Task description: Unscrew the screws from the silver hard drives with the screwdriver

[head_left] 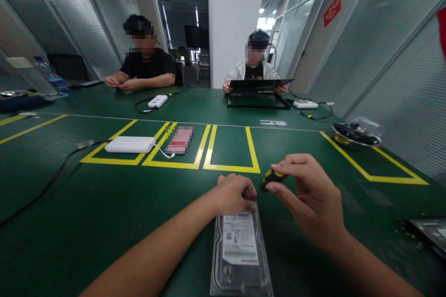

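Observation:
A hard drive (pixel 240 250) with a white label lies flat on the green table, its long side running away from me. Over its far end rests my left hand (pixel 235 195), fingers curled around the edge and gripping it. My right hand (pixel 310 195) is raised just to the right of the drive. Between its thumb and fingertips it pinches a short yellow-and-black screwdriver (pixel 272 178), tilted, with its lower end close to the drive's far right corner. I cannot make out the screwdriver's tip. The drive's far end is partly hidden under my left hand.
Yellow tape rectangles mark the table (pixel 167 213). A white power bank (pixel 130 144) is cabled to a phone (pixel 180 140). A metal bowl of dark parts (pixel 357 134) stands right; another drive (pixel 430 232) lies at the right edge. Two people sit opposite, one holding a black panel (pixel 259 85).

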`<act>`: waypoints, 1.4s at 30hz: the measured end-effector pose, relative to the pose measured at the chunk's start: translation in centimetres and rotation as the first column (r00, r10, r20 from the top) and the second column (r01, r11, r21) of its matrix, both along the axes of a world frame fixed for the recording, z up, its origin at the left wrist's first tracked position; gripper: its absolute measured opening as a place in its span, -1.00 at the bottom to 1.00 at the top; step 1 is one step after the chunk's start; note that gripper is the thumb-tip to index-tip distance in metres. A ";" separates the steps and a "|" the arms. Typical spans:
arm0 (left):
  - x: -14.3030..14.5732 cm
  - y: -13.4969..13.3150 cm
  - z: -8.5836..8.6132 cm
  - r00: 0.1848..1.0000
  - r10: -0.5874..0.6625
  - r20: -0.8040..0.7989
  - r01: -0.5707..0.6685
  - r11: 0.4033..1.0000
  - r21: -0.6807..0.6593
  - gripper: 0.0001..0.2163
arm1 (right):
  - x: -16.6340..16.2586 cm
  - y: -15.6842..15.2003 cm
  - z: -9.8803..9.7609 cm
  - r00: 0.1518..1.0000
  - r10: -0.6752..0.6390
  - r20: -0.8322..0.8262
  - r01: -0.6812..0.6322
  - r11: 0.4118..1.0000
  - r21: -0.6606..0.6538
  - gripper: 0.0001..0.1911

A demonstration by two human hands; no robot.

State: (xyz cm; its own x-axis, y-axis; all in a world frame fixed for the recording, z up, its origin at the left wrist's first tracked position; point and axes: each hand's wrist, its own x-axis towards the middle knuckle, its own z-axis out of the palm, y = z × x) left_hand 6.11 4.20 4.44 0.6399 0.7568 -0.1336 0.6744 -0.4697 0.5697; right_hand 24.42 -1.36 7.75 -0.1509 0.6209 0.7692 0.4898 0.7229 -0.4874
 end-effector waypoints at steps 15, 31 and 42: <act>0.1 0.1 0.2 0.999 0.000 -0.047 0.000 1.000 -0.004 -0.82 | -0.2 0.1 -0.1 0.999 -0.003 0.047 0.004 1.000 -0.025 -0.72; 0.2 0.3 0.2 0.997 -0.022 -0.076 0.020 1.000 -0.023 -0.80 | -0.1 0.3 -0.1 1.000 0.012 0.003 -0.012 0.999 -0.033 -0.77; 0.1 0.4 0.3 0.997 -0.030 -0.075 0.027 0.999 -0.035 -0.80 | -0.2 0.2 0.1 1.000 0.009 -0.006 -0.009 1.000 -0.010 -0.79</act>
